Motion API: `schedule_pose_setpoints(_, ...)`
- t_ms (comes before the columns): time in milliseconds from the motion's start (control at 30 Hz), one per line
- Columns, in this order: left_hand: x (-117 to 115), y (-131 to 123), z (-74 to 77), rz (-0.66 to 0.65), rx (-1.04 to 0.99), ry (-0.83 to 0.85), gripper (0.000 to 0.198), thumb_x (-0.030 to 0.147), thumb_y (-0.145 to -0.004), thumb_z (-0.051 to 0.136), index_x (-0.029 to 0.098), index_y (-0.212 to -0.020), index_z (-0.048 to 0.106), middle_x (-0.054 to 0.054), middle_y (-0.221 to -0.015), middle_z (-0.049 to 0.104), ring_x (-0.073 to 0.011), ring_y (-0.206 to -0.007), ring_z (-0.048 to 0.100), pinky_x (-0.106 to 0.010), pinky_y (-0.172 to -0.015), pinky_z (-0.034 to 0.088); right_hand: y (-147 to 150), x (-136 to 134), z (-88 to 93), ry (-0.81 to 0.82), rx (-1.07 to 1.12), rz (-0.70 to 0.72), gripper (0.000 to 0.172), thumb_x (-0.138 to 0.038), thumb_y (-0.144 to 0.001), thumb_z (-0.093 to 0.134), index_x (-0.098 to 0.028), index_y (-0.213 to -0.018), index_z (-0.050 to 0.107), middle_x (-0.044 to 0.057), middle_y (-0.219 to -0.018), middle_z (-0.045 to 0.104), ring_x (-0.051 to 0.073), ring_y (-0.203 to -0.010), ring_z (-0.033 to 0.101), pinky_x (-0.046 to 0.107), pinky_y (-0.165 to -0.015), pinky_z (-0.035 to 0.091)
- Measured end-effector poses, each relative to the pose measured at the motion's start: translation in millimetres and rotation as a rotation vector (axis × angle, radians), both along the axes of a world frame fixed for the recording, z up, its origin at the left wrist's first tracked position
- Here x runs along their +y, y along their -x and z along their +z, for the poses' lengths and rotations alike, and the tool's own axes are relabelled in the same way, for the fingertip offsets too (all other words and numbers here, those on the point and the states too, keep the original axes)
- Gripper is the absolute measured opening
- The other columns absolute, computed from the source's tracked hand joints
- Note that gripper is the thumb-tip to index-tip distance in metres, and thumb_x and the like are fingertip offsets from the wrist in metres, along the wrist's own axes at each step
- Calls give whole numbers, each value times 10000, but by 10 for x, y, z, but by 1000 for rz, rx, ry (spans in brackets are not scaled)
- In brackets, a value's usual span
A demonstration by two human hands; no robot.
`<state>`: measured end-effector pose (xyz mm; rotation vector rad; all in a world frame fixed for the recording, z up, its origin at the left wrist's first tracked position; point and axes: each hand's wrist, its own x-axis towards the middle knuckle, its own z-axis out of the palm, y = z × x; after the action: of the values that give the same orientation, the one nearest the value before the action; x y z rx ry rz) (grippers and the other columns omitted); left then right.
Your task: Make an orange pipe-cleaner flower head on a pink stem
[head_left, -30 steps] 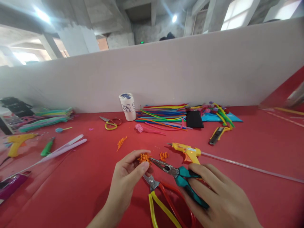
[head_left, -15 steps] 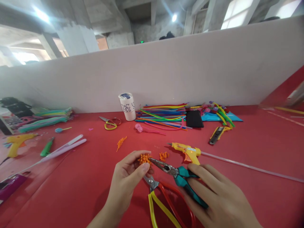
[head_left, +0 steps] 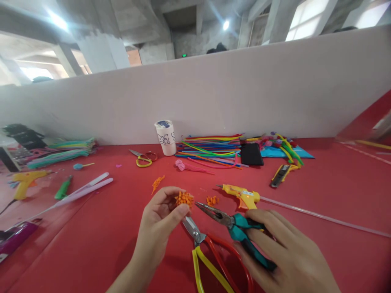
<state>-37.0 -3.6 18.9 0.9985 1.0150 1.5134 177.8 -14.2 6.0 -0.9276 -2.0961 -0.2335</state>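
Note:
My left hand (head_left: 159, 224) pinches a small orange pipe-cleaner flower (head_left: 184, 198) between thumb and fingers, just above the red table (head_left: 91, 244). My right hand (head_left: 287, 256) is wrapped round the teal handles of needle-nose pliers (head_left: 232, 223). The plier tips point left and sit a short gap to the right of the flower. Under both hands lie scissors (head_left: 210, 256) with red and yellow handles. A small orange cutting (head_left: 211, 200) rests behind the plier tips.
A yellow glue gun (head_left: 241, 194) with a long glue stick lies behind my right hand. Coloured pipe cleaners (head_left: 210, 147), a white cup (head_left: 165, 137), a black phone (head_left: 251, 154), small scissors (head_left: 142, 158) and a utility knife (head_left: 281, 173) line the back. Another glue gun (head_left: 24, 181) is far left.
My left hand has drawn the orange flower slightly left and up, away from the plier tips, which touched it before. My right hand with the pliers has shifted a little right.

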Motion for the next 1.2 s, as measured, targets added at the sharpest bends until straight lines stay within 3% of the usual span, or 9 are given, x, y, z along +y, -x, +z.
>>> schedule_pose_setpoints(233,19,37,-3,-75,58,37,242,241,-635,765,202,-874,747,-49,-824,698,-140,-739,597,-204,-636,483,-27,10,14,-11,-6,31,151,-139,-805,526,-185,-696,620,83,-866,612,175,-743,581,287,-638,499)
schedule_pose_setpoints(567,16,40,-13,-6,235,-87,217,247,-678,729,253,-894,750,-40,-895,673,-164,-823,590,-241,-739,470,-32,15,6,-58,-42,9,166,-131,-815,512,-185,-727,642,77,-835,623,180,-735,574,304,-668,501)
schedule_pose_setpoints(867,8,45,-21,-14,350,-132,218,234,-715,696,290,-922,736,-18,-894,658,-152,-816,586,-233,-721,478,-39,20,-62,-91,-102,-24,165,-176,-840,516,-188,-752,655,73,-843,640,204,-792,584,336,-731,494)
schedule_pose_setpoints(1200,-28,11,7,78,400,-124,211,215,-700,693,278,-897,733,-13,-885,672,-160,-800,620,-248,-727,517,-23,12,-13,-84,-85,-29,210,-176,-844,490,-195,-710,650,76,-829,637,194,-746,567,319,-673,497)
